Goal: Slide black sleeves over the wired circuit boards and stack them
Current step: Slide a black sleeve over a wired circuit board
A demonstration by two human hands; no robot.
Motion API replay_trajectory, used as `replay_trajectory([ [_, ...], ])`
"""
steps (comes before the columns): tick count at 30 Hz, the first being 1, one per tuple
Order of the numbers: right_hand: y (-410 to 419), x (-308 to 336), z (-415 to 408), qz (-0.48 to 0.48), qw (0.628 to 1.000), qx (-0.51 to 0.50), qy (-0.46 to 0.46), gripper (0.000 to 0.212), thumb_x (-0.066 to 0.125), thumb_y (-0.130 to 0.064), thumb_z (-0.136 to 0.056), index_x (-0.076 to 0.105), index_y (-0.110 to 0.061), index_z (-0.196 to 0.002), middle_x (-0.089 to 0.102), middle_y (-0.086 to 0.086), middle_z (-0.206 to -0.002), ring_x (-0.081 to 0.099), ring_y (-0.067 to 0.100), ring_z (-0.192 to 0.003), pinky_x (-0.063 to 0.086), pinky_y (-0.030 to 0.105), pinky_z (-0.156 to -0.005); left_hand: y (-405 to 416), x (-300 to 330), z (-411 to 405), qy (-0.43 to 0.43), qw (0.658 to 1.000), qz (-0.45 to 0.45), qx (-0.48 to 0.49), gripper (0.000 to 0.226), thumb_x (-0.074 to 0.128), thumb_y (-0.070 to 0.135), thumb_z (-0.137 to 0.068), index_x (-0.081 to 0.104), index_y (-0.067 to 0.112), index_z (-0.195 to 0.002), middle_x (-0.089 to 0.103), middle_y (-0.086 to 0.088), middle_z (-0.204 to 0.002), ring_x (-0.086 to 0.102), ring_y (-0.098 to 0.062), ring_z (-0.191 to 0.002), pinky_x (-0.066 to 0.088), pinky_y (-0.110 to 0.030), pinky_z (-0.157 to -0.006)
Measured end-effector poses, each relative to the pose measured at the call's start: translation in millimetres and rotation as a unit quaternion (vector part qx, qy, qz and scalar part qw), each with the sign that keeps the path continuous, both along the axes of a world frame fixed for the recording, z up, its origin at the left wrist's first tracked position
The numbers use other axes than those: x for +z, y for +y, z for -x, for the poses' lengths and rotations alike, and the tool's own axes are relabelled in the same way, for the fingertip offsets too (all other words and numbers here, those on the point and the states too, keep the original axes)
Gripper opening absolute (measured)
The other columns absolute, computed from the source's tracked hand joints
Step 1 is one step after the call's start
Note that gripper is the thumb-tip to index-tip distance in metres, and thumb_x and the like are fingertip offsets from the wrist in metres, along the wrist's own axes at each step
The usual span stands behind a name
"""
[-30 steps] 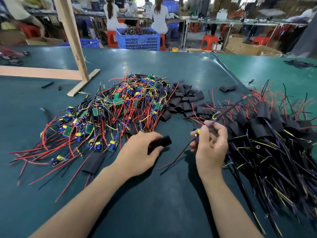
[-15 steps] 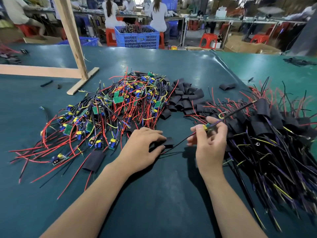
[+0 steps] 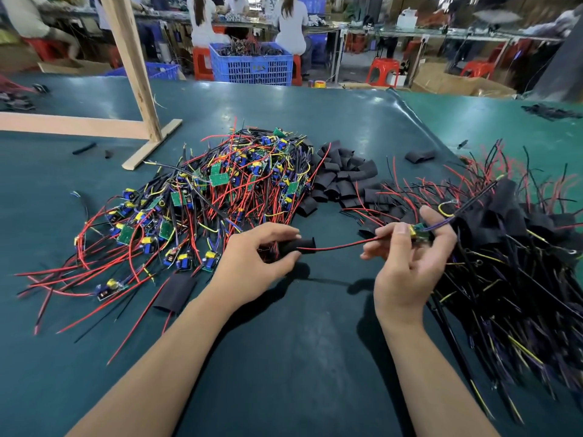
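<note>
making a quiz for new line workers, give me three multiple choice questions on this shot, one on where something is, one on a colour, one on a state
1. Where does the pile of empty black sleeves lie?
A. between the bare boards and the finished pile
B. in the blue crate
C. under the wooden post

2. What colour is the wire running into the sleeve held in the left hand?
A. white
B. red
C. green

3. How far along is the circuit board in the right hand?
A. fully covered
B. lying on the table
C. still bare, only its wire is in the sleeve

Answers:
1 A, the sleeves sit between the pile of bare boards and the finished pile.
2 B, a red wire enters the sleeve's mouth.
3 C, the green board shows uncovered between the fingers.
</note>
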State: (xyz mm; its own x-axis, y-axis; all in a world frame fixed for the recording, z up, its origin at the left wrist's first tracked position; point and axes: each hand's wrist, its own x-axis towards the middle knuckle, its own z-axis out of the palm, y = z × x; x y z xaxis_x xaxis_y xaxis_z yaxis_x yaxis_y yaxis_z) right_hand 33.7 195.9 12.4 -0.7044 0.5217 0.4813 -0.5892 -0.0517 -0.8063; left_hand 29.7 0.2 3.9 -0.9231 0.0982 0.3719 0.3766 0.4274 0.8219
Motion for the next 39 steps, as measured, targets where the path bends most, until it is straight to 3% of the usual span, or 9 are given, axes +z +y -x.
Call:
replay_trajectory([
  [3,3,0,1,0.015,1.0,0.0,-0.01,0.025,0.038,-0.001,-0.102,0.036,-0.014,-0.123,0.059,0.008,-0.076,0.057,0.02,-0.049,0.051,0.029,-0.05,-3,1,2,0.002,1.0,-0.025,-0.008,0.034,0.08,0.003,-0.078,0.07,0.018,-0.107,0.075,0.014,-0.103,0.067,-0.002,-0.103,0.048,-0.017,-0.09],
  [8,6,0,4,0.043,0.998,-0.001,-0.037,0.024,0.039,0.0,-0.102,0.037,-0.014,-0.122,0.06,0.008,-0.075,0.058,0.019,-0.048,0.052,0.029,-0.049,-6,0,2,-0.011,0.997,-0.07,-0.028,0.038,0.079,0.007,-0.074,0.068,0.018,-0.109,0.075,0.007,-0.104,0.069,-0.014,-0.104,0.049,-0.043,-0.101],
  [14,10,-1,9,0.078,0.995,-0.01,-0.062,0.022,0.04,-0.002,-0.102,0.04,-0.018,-0.117,0.059,0.012,-0.076,0.059,0.018,-0.047,0.052,0.029,-0.048,-7,-1,3,-0.002,0.998,-0.058,-0.031,0.039,0.078,0.009,-0.073,0.067,0.019,-0.109,0.075,0.008,-0.107,0.068,-0.016,-0.107,0.047,-0.056,-0.098],
  [26,17,0,12,0.135,0.989,-0.029,-0.058,0.021,0.044,-0.003,-0.098,0.046,-0.021,-0.109,0.061,0.003,-0.064,0.056,0.02,-0.045,0.048,0.026,-0.045,-4,-2,1,0.012,0.999,-0.031,-0.017,0.039,0.081,-0.001,-0.075,0.069,0.017,-0.108,0.075,0.012,-0.101,0.069,-0.008,-0.101,0.051,-0.046,-0.094],
  [32,13,-2,12,0.116,0.99,-0.025,-0.08,0.021,0.045,-0.003,-0.099,0.047,-0.022,-0.106,0.058,0.01,-0.071,0.057,0.017,-0.045,0.049,0.027,-0.044,-2,-2,1,0.046,0.999,-0.02,-0.016,0.041,0.081,-0.001,-0.074,0.068,0.018,-0.109,0.074,0.016,-0.103,0.068,-0.007,-0.101,0.048,-0.023,-0.085],
  [39,11,-5,12,0.092,0.992,-0.004,-0.09,0.022,0.046,-0.003,-0.099,0.048,-0.024,-0.105,0.06,0.008,-0.072,0.058,0.016,-0.045,0.048,0.025,-0.043,-1,-2,0,0.105,0.994,-0.019,0.021,0.042,0.08,0.004,-0.073,0.066,0.019,-0.11,0.074,0.014,-0.101,0.068,-0.007,-0.098,0.05,-0.023,-0.081],
])
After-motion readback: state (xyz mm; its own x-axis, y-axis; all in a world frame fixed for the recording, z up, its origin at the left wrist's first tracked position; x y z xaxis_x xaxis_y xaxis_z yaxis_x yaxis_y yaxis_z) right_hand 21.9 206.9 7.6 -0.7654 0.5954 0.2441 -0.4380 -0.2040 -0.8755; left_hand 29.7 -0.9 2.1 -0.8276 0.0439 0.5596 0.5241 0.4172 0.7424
